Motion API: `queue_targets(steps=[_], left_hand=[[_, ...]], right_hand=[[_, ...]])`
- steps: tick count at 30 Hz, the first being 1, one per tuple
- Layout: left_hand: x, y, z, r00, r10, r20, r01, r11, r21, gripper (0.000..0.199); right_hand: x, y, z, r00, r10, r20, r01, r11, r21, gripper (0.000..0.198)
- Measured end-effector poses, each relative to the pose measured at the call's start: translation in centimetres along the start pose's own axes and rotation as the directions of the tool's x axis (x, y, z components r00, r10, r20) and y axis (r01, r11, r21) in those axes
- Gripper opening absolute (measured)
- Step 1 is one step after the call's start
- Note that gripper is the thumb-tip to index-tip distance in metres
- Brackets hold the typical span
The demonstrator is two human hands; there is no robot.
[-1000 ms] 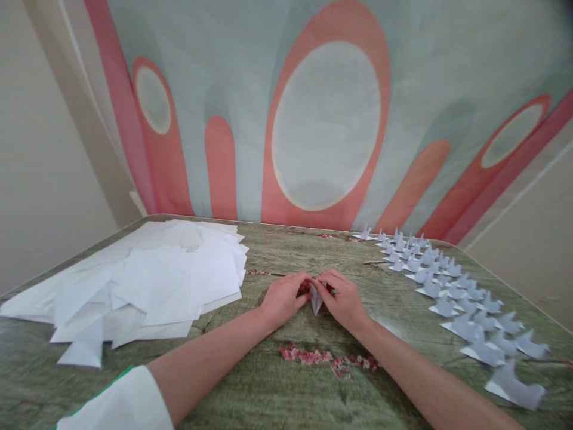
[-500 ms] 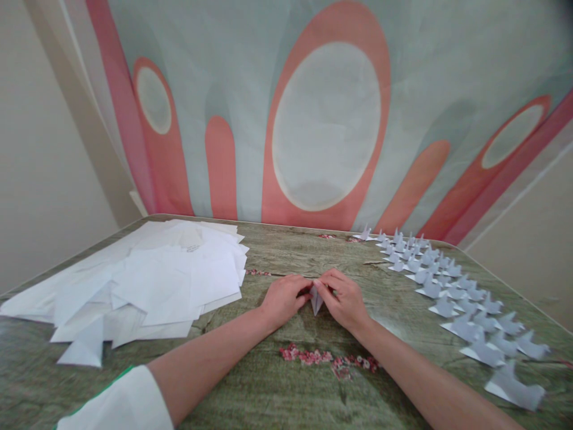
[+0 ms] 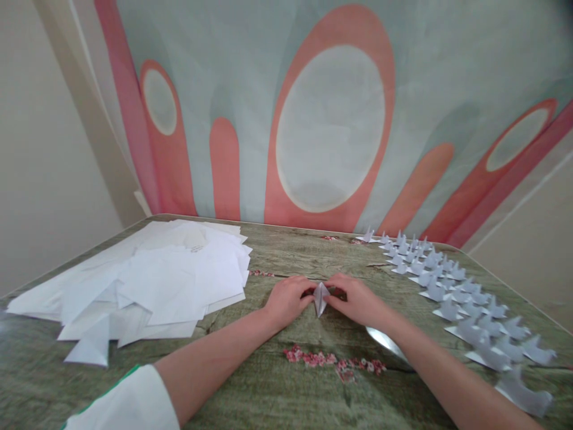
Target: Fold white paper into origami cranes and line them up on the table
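A small folded paper (image 3: 320,300) is held between two hands

The small folded paper is pinched in the middle, with the left hand (image 3: 286,301) on one side and the right hand (image 3: 356,300) on the other. It is touched by the fingertips of both hands. The left hand is bent into a narrow pinch, and the paper's left edge is gripped by it. The right hand is bent too, and the right edge is gripped between thumb and finger. The paper is shaped like a thin diamond, and its sharp bottom tip is pointed back toward the person. Whether the table (image 3: 242,388) is touched by that tip cannot be told.

On the left, well apart from the hands, a big messy pile of white paper (image 3: 174,286) is spread out. At its near edge a white paper triangle (image 3: 93,346) is seen. On the right, white paper birds (image 3: 524,391) are lined up in slanted rows, well apart from the right hand. Pink flowers (image 3: 313,358) are printed on the table, just nearer to the person than the hands. A white sleeve (image 3: 128,403) is worn on the left arm. Behind the table, a backdrop (image 3: 250,71) is covered with red and pale round shapes.
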State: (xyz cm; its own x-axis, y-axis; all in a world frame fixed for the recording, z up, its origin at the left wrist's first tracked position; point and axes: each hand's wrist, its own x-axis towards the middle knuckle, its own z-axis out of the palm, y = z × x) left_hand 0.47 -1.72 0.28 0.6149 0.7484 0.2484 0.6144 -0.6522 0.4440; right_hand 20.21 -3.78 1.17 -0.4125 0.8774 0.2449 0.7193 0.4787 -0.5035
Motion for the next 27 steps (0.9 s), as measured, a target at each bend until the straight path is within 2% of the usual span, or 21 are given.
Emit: queue_targets(steps=[7, 13, 19, 27], left_hand=[[0.1, -0.2, 0.3, 1.000, -0.008, -0.023, 0.008, 1.000, -0.020, 0.016], [0.0, -0.4, 0.5, 0.999, -0.006, -0.044, 0.006, 1.000, -0.017, 0.010], [0.1, -0.5, 0.6, 0.999, 0.008, -0.038, -0.008, 1.000, -0.010, 0.010], [0.1, -0.2, 0.3, 0.995, 0.097, 0.002, -0.097, 0.986, 0.134, 0.013]], right_hand=[[0.0, 0.7, 1.6, 1.000, 0.018, -0.023, -0.017, 0.999, 0.029, 0.016], [-0.9, 0.8, 2.5, 0.995, 0.032, -0.095, -0.021, 0.993, 0.113, 0.018], [-1.1, 0.6, 2.6, 0.994, 0.028, -0.104, -0.013, 0.990, 0.144, 0.019], [-1.2, 1.2, 2.8, 0.994, 0.004, -0.109, 0.014, 0.986, 0.167, 0.024]])
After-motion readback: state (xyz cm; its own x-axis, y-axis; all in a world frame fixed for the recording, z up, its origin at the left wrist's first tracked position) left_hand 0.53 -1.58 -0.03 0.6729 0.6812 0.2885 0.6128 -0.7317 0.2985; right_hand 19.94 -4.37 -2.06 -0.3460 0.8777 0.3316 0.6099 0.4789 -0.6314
